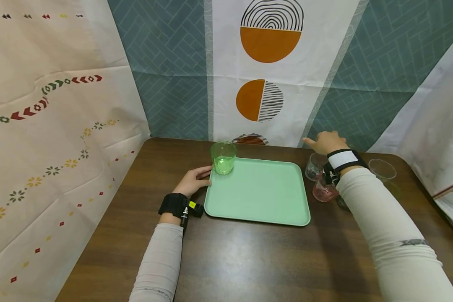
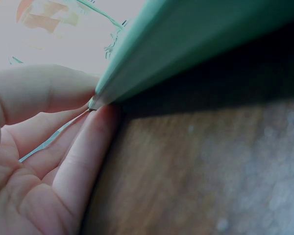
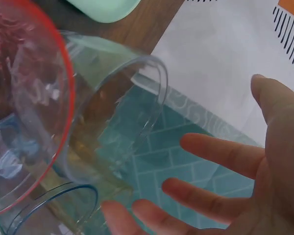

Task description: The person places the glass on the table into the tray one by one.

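Note:
A light green tray [image 1: 258, 195] lies on the table, a green glass [image 1: 223, 161] upright at its far left corner. My left hand [image 1: 190, 183] pinches the tray's left edge near that glass; in the left wrist view the edge sits between thumb and finger. Over the far right of the table, my right hand [image 1: 326, 142] holds nothing, its fingers [image 3: 220, 152] spread. Below and beside it stand a clear glass [image 1: 314, 168] and a pink glass [image 1: 323, 192]. The right wrist view shows a red rim [image 3: 70, 90] and a blue-rimmed glass [image 3: 90, 191] close to the fingers.
Another glass [image 1: 383, 168] stands right of my right wrist, and a dark-looking piece partly hides under that forearm. Patterned cloth [image 1: 173, 75] hangs behind the brown table [image 1: 245, 260], with pale cloth [image 1: 71, 167] along the left side.

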A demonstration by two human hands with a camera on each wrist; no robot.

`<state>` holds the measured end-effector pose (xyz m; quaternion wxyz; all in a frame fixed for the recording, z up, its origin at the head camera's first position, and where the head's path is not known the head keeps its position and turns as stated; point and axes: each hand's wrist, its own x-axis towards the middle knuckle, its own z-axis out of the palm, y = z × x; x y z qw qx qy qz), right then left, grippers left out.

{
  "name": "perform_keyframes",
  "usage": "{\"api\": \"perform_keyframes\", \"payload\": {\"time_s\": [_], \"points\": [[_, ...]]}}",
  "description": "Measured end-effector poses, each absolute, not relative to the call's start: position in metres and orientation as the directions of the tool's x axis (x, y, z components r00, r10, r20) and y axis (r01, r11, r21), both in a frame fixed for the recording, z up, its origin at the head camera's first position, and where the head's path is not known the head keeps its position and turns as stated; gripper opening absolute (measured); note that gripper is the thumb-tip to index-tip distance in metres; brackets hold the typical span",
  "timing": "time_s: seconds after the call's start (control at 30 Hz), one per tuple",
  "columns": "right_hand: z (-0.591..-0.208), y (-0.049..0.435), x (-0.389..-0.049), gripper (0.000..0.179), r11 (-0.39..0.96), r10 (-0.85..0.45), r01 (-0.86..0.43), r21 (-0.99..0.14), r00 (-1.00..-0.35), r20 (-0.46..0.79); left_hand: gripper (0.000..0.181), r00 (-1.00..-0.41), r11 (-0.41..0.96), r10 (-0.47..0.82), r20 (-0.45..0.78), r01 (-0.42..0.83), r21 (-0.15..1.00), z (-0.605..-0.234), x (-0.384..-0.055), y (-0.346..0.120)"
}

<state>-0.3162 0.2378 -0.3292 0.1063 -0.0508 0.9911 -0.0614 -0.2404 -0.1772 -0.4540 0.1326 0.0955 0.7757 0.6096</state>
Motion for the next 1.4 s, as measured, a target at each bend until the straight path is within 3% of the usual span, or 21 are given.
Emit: {"api": "perform_keyframes", "payload": {"time_s": [0.27, 0.53, 1.4], "points": [[-0.329, 0.244, -0.311, 0.079, 0.986, -0.099, -0.053, -0.158, -0.949, -0.298, 0.057, -0.947, 0.237, 0.309, -0.082, -0.007, 0.972, -0.455, -0.240, -0.178], [-0.335, 0.244, -0.307, 0.077, 0.983, -0.125, -0.074, -0.170, -0.940, -0.316, 0.056, -0.947, 0.237, 0.310, -0.087, -0.011, 0.971, -0.456, -0.242, -0.178], [-0.341, 0.236, -0.300, 0.031, 0.975, -0.157, -0.100, -0.200, -0.943, -0.293, 0.058, -0.945, 0.224, 0.303, -0.123, -0.055, 0.973, -0.454, -0.242, -0.177]]}}
